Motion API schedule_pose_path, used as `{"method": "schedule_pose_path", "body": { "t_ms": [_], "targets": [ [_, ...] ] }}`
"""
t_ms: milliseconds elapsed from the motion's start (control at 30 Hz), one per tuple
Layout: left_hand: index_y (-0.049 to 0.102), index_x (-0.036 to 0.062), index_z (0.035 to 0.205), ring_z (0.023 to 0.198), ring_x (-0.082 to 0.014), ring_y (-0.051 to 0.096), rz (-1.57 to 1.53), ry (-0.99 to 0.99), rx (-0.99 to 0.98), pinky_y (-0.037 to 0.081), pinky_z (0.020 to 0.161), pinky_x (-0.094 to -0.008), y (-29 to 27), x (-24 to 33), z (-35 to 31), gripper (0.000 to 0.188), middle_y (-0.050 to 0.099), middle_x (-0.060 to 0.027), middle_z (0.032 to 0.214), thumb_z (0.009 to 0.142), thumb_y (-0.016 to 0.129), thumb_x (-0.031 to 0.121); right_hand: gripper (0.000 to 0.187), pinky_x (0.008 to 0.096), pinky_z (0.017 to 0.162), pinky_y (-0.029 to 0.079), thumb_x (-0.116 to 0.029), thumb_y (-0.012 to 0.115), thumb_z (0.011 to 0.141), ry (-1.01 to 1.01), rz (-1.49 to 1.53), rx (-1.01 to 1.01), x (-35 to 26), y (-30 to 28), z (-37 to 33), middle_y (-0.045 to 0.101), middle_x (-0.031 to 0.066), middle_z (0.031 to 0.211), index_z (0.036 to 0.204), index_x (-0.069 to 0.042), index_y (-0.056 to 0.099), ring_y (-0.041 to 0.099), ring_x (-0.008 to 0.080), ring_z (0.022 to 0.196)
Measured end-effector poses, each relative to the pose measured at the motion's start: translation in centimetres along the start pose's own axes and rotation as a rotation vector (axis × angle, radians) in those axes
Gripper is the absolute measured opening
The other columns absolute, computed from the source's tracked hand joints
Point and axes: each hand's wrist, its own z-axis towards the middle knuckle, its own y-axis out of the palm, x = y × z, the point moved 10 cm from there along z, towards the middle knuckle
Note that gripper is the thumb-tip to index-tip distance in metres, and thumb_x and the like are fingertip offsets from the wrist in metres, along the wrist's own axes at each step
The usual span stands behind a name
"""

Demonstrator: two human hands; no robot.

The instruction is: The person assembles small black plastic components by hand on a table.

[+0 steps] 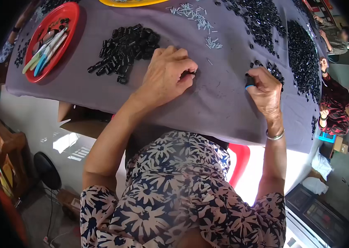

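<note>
My left hand (167, 74) is closed over the table, with a small black piece (188, 73) pinched between thumb and forefinger. Beside it, to the left, lies a heap of small black cylindrical pieces (127, 47). Farther right, my right hand (266, 90) is wrapped around a short black handle with a blue band (249, 81); the rest of this item is hidden by the fingers. Just beyond that hand sits a small cluster of black pieces (274, 71). Thin clear pins (213, 43) are scattered past the space between my hands.
A red oval tray (72, 35) at the left holds pen-like tools and loose bits. At the far edge is a yellow tray (135, 3). More black pieces (304, 58) cover the right side of the grey tablecloth (220, 111). Other people sit along the right.
</note>
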Motion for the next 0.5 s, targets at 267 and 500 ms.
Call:
{"method": "schedule_pose_path", "body": {
  "t_ms": [267, 500],
  "targets": [
    [0.069, 0.0113, 0.095, 0.089, -0.0221, 0.054, 0.060, 0.049, 0.035, 0.039, 0.084, -0.0373, -0.4, 0.5, -0.3, 0.020, 0.058, -0.0009, 0.089, 0.075, 0.069, 0.006, 0.033, 0.0191, 0.068, 0.045, 0.022, 0.054, 0.072, 0.018, 0.524, -0.139, -5.7, 5.2, 2.6, 0.060, -0.0038, 0.089, 0.095, 0.001, 0.064, 0.052, 0.0030, 0.077],
    [0.067, 0.0104, 0.092, 0.088, -0.0226, 0.054, 0.035, 0.024, 0.034, 0.039, 0.084, -0.0374, -0.5, 0.2, -0.3, 0.018, 0.057, -0.0020, 0.088, 0.075, 0.070, 0.005, 0.031, 0.0200, 0.061, 0.042, 0.019, 0.055, 0.072, -0.310, 0.478, -0.012, -10.8, 3.5, 3.9, 0.058, -0.0008, 0.084, 0.095, 0.000, 0.064, 0.050, 0.0043, 0.071]
  ]
}}
